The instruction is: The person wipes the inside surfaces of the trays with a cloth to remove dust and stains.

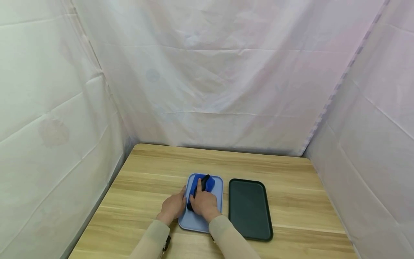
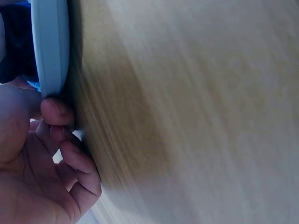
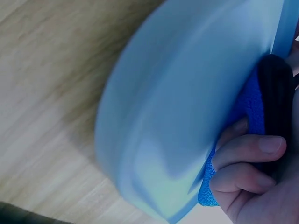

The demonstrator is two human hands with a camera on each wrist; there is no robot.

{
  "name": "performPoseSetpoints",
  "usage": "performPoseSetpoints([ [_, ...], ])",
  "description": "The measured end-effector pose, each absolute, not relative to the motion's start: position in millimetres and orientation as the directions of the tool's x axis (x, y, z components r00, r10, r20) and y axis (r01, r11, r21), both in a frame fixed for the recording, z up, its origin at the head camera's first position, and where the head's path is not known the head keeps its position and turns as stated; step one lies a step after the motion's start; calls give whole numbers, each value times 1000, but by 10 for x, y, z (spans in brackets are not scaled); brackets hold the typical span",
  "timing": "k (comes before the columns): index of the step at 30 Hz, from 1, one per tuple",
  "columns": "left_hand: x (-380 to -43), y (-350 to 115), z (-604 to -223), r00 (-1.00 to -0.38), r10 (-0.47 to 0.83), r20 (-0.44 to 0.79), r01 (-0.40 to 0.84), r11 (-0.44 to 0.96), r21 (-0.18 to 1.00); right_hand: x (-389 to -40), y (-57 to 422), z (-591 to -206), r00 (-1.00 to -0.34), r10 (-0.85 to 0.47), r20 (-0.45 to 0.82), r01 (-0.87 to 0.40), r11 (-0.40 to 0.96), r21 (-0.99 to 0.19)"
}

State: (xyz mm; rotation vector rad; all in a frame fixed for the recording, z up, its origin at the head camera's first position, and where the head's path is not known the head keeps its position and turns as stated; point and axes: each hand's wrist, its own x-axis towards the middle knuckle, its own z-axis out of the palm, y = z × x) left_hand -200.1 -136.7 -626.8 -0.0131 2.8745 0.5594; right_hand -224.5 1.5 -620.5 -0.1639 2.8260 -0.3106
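Note:
A light-blue tray (image 1: 197, 223) lies on the table with a blue cloth-like piece (image 1: 211, 184) on it. Across the blue piece runs a long black object (image 1: 205, 181) with a rounded end; its exact kind cannot be told. My right hand (image 1: 206, 203) grips the black object, index finger stretched along it. In the right wrist view, other fingers of the right hand (image 3: 247, 186) curl over the blue fabric (image 3: 252, 105) against the black part (image 3: 275, 88). My left hand (image 1: 173, 207) holds the tray's left edge; the left wrist view has its fingertips (image 2: 57, 111) at the rim (image 2: 50, 46).
To the right of the light-blue tray lies a dark green tray (image 1: 248, 207), a narrow gap between them. Both rest on a wood-grain table (image 1: 155, 162). Pale cloth curtains (image 1: 210, 82) hang behind the table and along both sides.

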Motion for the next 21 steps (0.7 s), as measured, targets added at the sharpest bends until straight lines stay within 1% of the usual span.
performPoseSetpoints([
  [8,-1998,-1366,-6264,-975,28,-220,-59,924,378,-2246,-55,-6193,-954,-147,-260,-84,968,-237],
  [18,-1982,-1361,-6240,-975,32,-219,-50,932,360,-2247,-88,-6211,-953,-161,-257,-105,970,-218],
  [21,-1976,-1357,-6244,-977,24,-214,-55,932,358,-2242,-86,-6208,-951,-165,-260,-105,967,-231],
])
